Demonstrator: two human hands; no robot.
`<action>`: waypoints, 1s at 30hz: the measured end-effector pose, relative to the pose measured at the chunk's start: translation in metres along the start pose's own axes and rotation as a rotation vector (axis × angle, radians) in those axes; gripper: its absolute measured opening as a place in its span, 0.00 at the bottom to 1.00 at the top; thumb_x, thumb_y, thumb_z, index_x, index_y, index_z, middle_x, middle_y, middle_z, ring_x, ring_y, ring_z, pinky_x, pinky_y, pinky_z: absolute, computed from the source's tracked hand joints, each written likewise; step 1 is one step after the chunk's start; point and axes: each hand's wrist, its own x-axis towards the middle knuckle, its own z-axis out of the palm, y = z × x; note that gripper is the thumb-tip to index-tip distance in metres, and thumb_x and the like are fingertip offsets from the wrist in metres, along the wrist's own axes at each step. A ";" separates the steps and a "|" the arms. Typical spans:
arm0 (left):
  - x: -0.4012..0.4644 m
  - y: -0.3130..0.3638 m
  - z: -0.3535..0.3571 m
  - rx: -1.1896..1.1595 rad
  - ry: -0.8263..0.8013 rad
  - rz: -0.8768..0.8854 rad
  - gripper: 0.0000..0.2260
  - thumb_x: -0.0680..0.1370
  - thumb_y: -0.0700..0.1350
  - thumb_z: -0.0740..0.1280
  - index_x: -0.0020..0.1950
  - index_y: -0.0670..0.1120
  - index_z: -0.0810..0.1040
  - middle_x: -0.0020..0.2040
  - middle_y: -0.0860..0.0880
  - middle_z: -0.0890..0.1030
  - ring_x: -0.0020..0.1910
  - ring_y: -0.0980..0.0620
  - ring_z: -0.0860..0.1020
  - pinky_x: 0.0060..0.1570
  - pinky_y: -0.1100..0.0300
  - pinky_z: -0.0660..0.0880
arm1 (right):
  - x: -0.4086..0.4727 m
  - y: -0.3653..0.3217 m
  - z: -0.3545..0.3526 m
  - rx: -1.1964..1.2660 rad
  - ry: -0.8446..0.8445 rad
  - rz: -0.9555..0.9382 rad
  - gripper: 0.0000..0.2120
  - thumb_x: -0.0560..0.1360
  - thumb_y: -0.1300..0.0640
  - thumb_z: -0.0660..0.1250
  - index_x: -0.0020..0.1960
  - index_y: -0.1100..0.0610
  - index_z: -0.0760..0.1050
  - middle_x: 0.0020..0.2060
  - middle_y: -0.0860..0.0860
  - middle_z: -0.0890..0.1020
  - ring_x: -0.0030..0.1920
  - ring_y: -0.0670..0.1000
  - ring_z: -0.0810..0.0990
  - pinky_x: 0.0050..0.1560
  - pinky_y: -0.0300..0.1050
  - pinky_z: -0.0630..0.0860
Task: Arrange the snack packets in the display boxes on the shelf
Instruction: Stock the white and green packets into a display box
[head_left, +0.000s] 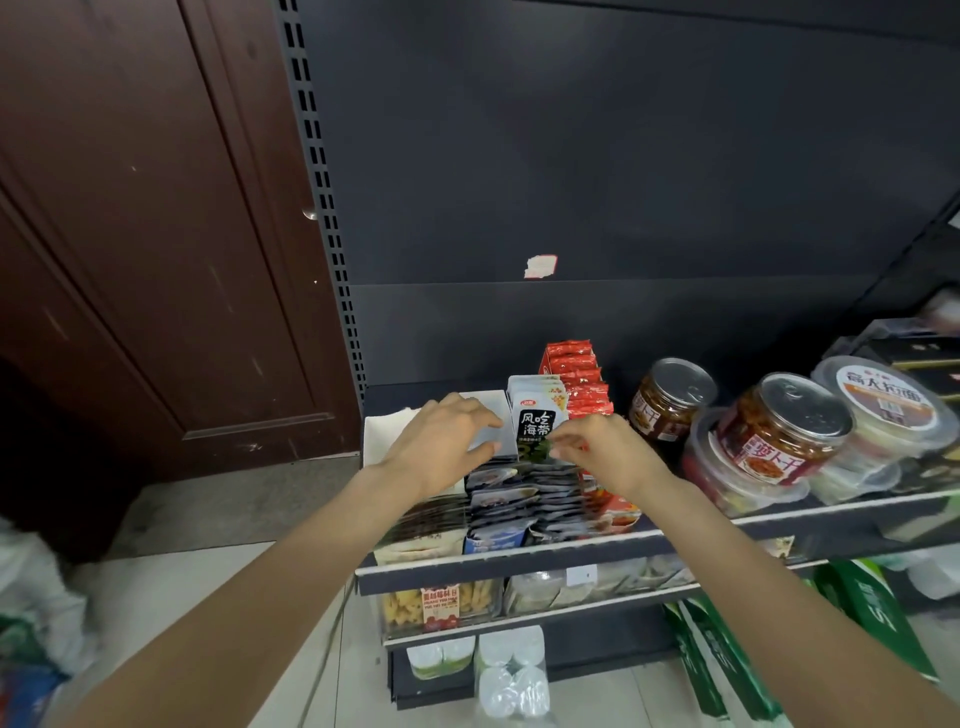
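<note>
On the top shelf (675, 530) stand several display boxes. A black-and-white kelp snack packet (535, 423) stands upright at the front of its row, in the middle. My right hand (602, 449) pinches the lower right corner of that packet. My left hand (447, 441) hovers with fingers spread over a white display box (384, 431) to the left, its fingertips near the packet's left edge. A row of red packets (579, 379) stands behind to the right. Dark grey packets (519, 499) fill the box in front, below both hands.
Jars with metal lids (670, 400) and round plastic tubs (883, 410) crowd the shelf's right half. Lower shelves hold yellow snack boxes (436, 603) and clear packets. Green cartons (852, 613) lean at the lower right. A brown door (156, 234) stands left.
</note>
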 end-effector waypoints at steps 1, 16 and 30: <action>-0.002 0.001 0.001 -0.002 -0.032 -0.001 0.17 0.81 0.51 0.59 0.69 0.51 0.71 0.67 0.53 0.72 0.66 0.52 0.67 0.64 0.57 0.63 | -0.001 0.000 0.001 -0.029 -0.023 -0.004 0.12 0.75 0.55 0.67 0.59 0.52 0.79 0.52 0.49 0.83 0.54 0.48 0.81 0.56 0.49 0.77; -0.018 0.014 0.010 -0.121 -0.186 -0.098 0.14 0.81 0.49 0.59 0.64 0.47 0.77 0.60 0.46 0.79 0.57 0.46 0.76 0.59 0.50 0.72 | -0.016 -0.018 0.002 -0.239 -0.003 -0.046 0.14 0.80 0.57 0.59 0.62 0.51 0.76 0.55 0.54 0.81 0.55 0.56 0.79 0.51 0.49 0.74; -0.020 0.014 0.013 -0.182 -0.146 -0.137 0.13 0.81 0.47 0.61 0.63 0.47 0.77 0.60 0.46 0.79 0.57 0.46 0.75 0.59 0.53 0.72 | -0.028 -0.005 0.003 0.169 0.205 0.105 0.02 0.72 0.57 0.72 0.43 0.51 0.83 0.40 0.45 0.83 0.43 0.47 0.81 0.49 0.50 0.78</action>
